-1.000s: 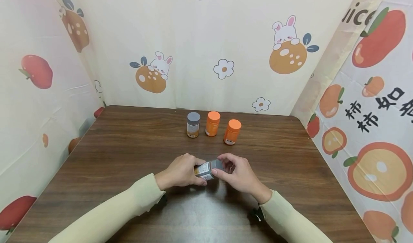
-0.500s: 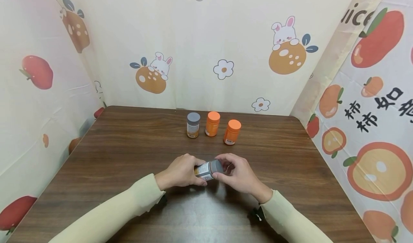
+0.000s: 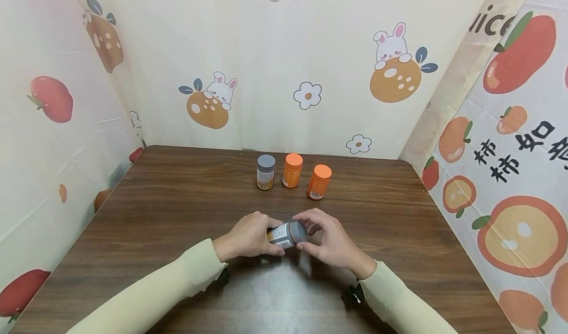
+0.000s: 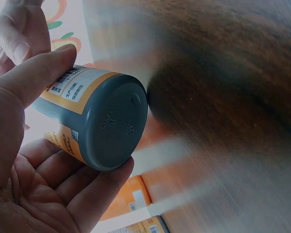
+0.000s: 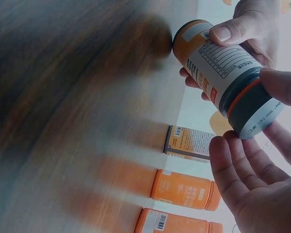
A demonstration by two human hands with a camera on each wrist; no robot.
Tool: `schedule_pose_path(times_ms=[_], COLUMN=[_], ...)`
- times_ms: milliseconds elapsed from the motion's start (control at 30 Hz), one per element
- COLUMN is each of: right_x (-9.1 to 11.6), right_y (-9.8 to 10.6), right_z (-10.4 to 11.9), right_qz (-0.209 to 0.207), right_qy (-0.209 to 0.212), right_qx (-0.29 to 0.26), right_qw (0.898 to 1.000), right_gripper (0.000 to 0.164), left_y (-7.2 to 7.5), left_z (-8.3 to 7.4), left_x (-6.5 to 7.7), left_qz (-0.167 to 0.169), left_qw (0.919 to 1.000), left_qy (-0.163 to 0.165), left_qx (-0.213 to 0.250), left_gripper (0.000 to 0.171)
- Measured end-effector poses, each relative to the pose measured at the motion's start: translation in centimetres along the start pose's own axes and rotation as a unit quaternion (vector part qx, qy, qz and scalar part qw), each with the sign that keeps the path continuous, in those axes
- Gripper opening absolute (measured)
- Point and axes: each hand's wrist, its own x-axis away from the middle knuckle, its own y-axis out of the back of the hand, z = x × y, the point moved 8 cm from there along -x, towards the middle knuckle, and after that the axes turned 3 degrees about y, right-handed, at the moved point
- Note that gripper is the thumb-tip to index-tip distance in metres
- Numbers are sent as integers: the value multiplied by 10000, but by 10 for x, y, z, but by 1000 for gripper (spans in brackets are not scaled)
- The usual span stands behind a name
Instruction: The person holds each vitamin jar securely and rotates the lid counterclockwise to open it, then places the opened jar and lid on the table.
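A pill bottle [image 3: 280, 235] with a grey lid [image 3: 298, 231] lies tilted between both hands, low over the brown table. My left hand [image 3: 251, 235] grips its body, thumb on one side and fingers round the other; its grey base [image 4: 117, 125] faces the left wrist camera. The right hand [image 3: 326, 238] has its thumb and fingertips around the lid, palm off the lid's top. An orange-red ring [image 5: 243, 97] shows between lid and body in the right wrist view.
Behind the hands stand another grey-lidded bottle [image 3: 265, 172] and two orange bottles, one in the middle [image 3: 292, 170] and one at right [image 3: 319, 182]. The wooden table [image 3: 186, 191] meets a printed curtain [image 3: 266, 43] at the back; more printed cloth hangs at both sides.
The right hand's thumb and fingers have shifted round the lid and spread a little, baring more of it. The left hand and bottle body stay put.
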Motion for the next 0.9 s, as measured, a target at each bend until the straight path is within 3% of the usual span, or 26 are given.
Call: schedule_pose_path(times_ms=[367,733,900], right_x=[0,3,4], right_y=[1,5,4], right_z=[1,-12,-16], right_qz=[-28,-440,-440], right_qy=[166,-966,-1215], right_qx=[31,96,146], right_qw=[9999,9943,9915], right_gripper=[59,42,41], left_y=[0,-1,-1], left_z=[0,1,1], left_x=[-1,-1,-1], left_qz=[-41,-54,-4], left_qw=[10000,10000,10000], left_qy=[0,-3,15], left_qx=[-70,-31,3], left_gripper=[47,46,47])
